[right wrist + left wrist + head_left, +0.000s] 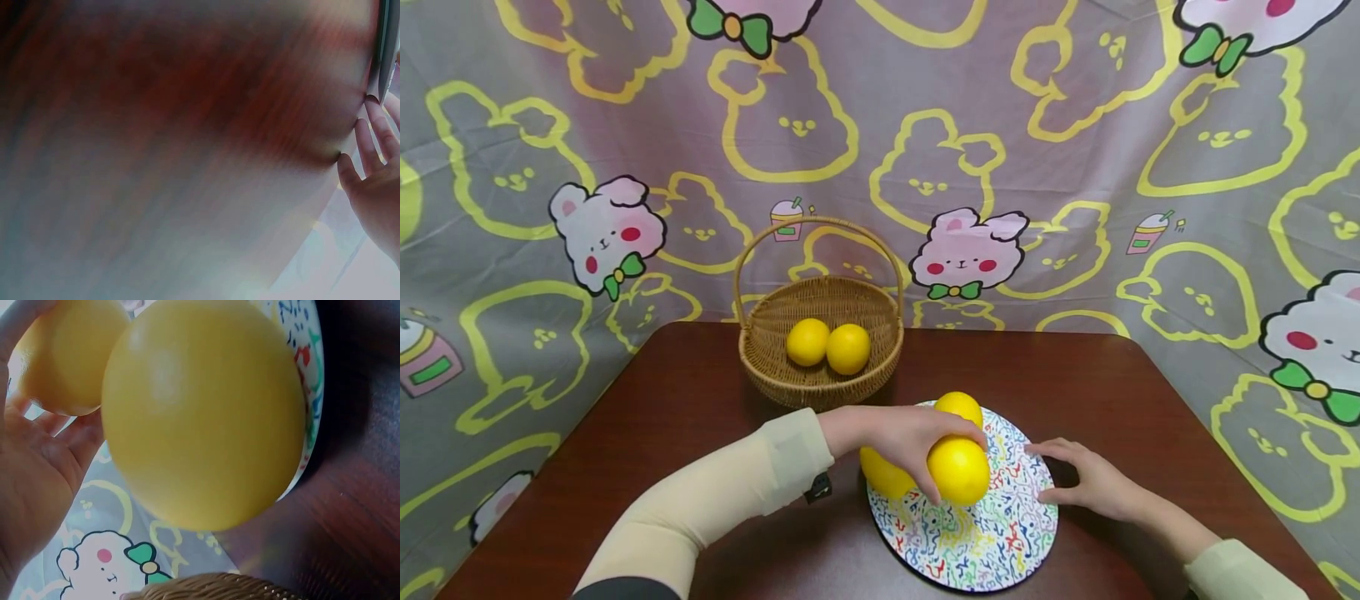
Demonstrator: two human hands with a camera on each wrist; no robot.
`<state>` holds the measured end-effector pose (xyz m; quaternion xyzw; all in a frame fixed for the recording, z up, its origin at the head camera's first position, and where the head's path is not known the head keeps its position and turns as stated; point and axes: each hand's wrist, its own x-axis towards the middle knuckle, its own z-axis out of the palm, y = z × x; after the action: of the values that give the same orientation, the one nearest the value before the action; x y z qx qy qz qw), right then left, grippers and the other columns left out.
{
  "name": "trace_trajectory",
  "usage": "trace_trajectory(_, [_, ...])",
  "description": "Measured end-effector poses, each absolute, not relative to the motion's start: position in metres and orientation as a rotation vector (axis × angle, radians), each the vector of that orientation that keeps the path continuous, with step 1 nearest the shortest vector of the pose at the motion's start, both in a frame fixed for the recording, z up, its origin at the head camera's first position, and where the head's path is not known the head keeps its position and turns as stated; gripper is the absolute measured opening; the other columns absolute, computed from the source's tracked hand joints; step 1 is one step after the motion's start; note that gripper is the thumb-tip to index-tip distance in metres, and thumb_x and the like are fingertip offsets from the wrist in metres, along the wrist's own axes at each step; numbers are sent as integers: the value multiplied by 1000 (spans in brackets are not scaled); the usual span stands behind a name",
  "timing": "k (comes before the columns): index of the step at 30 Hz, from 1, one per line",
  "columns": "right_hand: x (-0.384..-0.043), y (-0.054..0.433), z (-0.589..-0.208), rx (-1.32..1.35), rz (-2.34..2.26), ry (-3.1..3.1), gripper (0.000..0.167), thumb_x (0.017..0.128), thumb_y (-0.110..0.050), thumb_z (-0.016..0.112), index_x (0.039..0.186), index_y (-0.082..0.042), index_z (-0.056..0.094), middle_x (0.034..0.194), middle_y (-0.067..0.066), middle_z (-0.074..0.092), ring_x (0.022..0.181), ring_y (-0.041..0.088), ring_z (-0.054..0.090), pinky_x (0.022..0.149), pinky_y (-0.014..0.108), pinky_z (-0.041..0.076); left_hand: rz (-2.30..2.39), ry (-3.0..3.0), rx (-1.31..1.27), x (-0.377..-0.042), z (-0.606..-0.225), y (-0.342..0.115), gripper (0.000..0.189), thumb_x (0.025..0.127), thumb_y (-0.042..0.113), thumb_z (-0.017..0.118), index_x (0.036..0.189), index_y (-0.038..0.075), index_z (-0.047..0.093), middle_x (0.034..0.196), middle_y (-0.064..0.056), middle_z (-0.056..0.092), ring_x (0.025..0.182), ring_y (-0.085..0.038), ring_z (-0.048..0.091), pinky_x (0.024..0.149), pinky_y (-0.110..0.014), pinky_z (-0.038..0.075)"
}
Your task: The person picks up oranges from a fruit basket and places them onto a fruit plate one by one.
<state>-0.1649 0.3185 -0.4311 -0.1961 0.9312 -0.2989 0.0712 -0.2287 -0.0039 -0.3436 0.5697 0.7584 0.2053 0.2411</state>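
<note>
Over the patterned plate [1011, 529], the left hand [904, 437] grasps a yellow ball [959, 472], likely light, firm and slippery, best cupped round its middle, while the right hand [1093, 481], fingers parted, holds nothing beside the plate's rim

the left sleeve [700, 500] is cream with a paler cuff [793, 450] and dark upper band [628, 588]; a small black object [818, 488] sits beneath the cuff; the right sleeve [1243, 571] is pale.

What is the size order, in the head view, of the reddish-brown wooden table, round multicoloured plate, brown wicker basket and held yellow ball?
Largest: reddish-brown wooden table
Then, too alike to rank: round multicoloured plate and brown wicker basket
Smallest: held yellow ball
</note>
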Motion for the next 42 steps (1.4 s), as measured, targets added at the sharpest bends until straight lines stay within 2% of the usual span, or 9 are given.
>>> trace_trajectory(15, [-165,318,-430,-589,-910,2790,65,77,-42,80,132,-15,60,124,9,57,111,32,50,91,62,43,417,2082,1590,-223,-363,3,78,72,37,86,138,26,46,131,15,50,109,-3,46,93,-26,38])
trace_trajectory(28, [-167,318,-433,-585,-908,2789,65,76,-43,80,132,-16,60,124,7,57,111,31,50,92,62,42,370,2136,1584,-225,-373,4,78,73,39,85,139,29,45,134,15,48,114,-1,44,97,-26,36])
trace_trajectory(42, [-165,318,-433,-580,-904,2791,66,77,-43,79,133,-14,60,124,9,57,111,32,50,92,62,42,321,2166,1563,-223,-371,5,80,74,37,85,141,29,43,136,14,48,115,-1,44,98,-27,36])
